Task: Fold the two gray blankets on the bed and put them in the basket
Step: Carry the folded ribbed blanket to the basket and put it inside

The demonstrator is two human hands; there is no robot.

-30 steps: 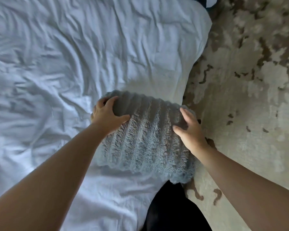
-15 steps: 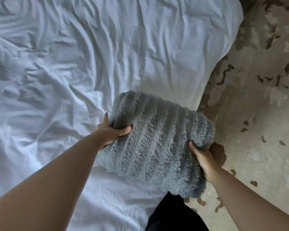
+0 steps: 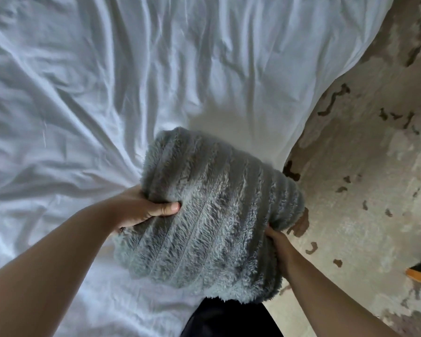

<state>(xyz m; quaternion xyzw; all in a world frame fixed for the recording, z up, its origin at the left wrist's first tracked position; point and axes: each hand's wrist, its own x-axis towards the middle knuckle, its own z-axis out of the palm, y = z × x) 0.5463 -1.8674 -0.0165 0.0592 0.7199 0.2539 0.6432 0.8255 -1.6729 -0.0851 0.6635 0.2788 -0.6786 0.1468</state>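
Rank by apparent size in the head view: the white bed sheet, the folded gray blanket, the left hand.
1. white bed sheet
2. folded gray blanket, lifted nearer the camera, so it looks enlarged
3. left hand

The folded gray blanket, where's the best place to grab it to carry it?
Take the folded gray blanket by its two opposite side edges, one from each side, as the left hand and right hand do now. It is a thick, soft bundle, so a one-sided grip would likely let the layers sag open.
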